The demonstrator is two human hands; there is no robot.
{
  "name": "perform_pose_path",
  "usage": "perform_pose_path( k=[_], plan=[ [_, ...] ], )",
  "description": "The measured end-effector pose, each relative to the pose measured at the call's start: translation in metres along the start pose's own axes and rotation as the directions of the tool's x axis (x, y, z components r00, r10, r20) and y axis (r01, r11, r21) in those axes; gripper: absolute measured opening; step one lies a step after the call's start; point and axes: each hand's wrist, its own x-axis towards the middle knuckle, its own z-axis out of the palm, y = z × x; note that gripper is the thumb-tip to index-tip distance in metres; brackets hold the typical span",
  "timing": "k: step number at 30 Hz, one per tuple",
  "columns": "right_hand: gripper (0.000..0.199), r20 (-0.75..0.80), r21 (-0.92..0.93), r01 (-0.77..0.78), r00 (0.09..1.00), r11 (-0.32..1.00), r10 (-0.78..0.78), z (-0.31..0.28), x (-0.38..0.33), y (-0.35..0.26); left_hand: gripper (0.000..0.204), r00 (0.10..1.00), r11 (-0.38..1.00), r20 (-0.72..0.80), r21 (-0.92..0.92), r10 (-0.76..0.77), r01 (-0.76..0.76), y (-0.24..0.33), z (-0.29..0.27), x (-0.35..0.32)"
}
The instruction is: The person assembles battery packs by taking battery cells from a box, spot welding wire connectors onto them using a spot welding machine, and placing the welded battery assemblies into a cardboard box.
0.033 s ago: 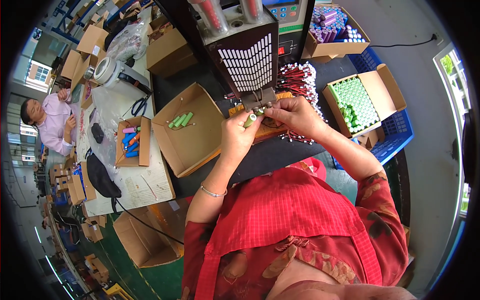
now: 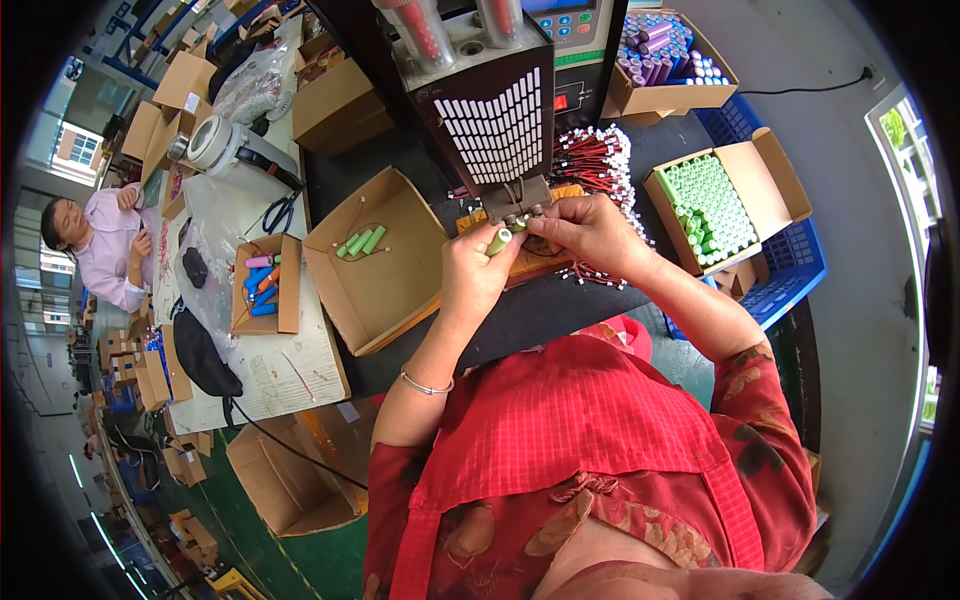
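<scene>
My left hand [image 2: 478, 272] grips a green cylindrical battery cell [image 2: 498, 241] and holds it under the metal tip [image 2: 520, 208] of a black bench machine [image 2: 490, 110]. Coming in from the right, my right hand [image 2: 592, 235] pinches the same cell's other end just under the tip. Both hands rest over a wooden block [image 2: 528, 262] on the dark bench. A pile of red and black wires [image 2: 598, 160] lies right behind my right hand.
An open cardboard box [image 2: 385, 290] to the left holds three green cells [image 2: 360, 242]. A box packed with green cells [image 2: 710, 208] sits right on a blue crate [image 2: 795, 270]. A box of purple cells [image 2: 668, 50] is behind. Another person [image 2: 95, 245] sits far left.
</scene>
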Motion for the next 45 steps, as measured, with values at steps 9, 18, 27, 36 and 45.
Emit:
perform_pose_path(
  k=[9, 18, 27, 36, 45],
  plan=[
    [0.012, -0.204, -0.574, 0.120, 0.937, 0.810, -0.284, -0.093, -0.010, 0.016, 0.061, 0.902, 0.973, -0.418, 0.143, -0.109, 0.184, -0.063, -0.092, -0.020],
    [0.009, -0.096, -0.743, 0.093, 0.966, 0.663, -0.242, -0.099, -0.003, 0.066, 0.023, 0.977, 0.972, -0.041, -0.115, -0.209, 0.203, -0.042, -0.071, -0.022],
    [0.010, -0.082, -0.686, 0.043, 0.987, 0.726, -0.136, -0.102, -0.027, 0.044, 0.021, 0.999, 0.997, -0.036, -0.083, -0.007, 0.004, -0.007, -0.045, -0.028],
    [0.009, -0.273, -0.618, 0.049, 0.923, 0.785, -0.273, -0.120, -0.059, 0.003, 0.020, 0.993, 0.924, 0.045, -0.364, -0.106, 0.115, 0.008, -0.021, -0.035],
    [0.008, -0.409, -0.004, 0.142, 0.903, 0.990, -0.131, -0.097, -0.074, 0.019, 0.022, 0.961, 0.557, 0.214, -0.783, -0.176, 0.276, 0.010, 0.021, -0.030]
  ],
)
